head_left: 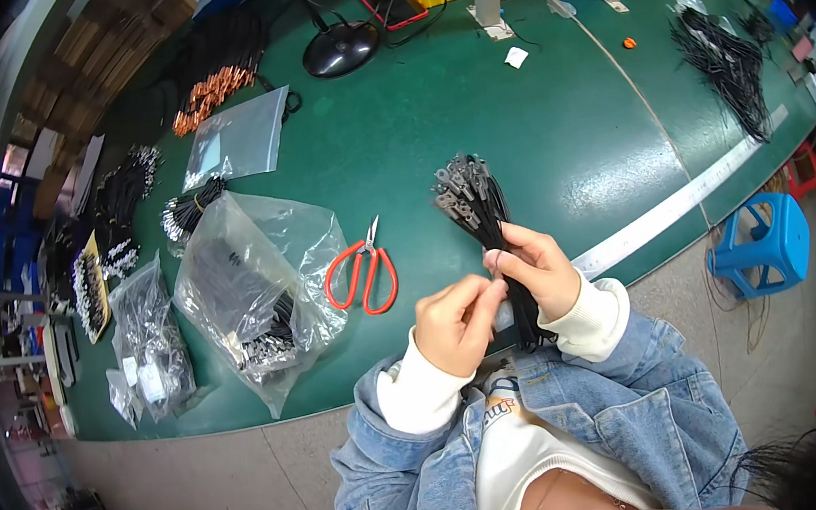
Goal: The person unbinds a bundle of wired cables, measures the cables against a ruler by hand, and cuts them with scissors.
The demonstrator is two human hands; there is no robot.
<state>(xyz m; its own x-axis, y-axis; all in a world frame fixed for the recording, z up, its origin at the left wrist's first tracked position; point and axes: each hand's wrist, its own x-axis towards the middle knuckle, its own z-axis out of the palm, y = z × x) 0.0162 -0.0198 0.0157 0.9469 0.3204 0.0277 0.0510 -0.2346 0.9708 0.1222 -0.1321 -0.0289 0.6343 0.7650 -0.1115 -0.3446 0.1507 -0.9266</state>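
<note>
A bundle of black cables (492, 228) with grey metal ring terminals at its far end stands in front of me at the table's near edge. My right hand (540, 268) is closed round the middle of the bundle, thumb on top. Against the bundle's left side, my left hand (458, 324) is pinched shut; what its fingertips hold, if anything, is too small to make out. Left of the hands lie red-handled scissors (362, 272), blades pointing away. Beyond them is a large clear plastic bag (262, 302) with black cables inside.
More bagged cables (150, 335) and a flat clear bag (236, 139) lie on the green table (392, 116) at left. Copper-tipped cables (214, 98) are further back. A long ruler (679, 207) runs along the right edge. A blue stool (761, 245) stands on the floor at right.
</note>
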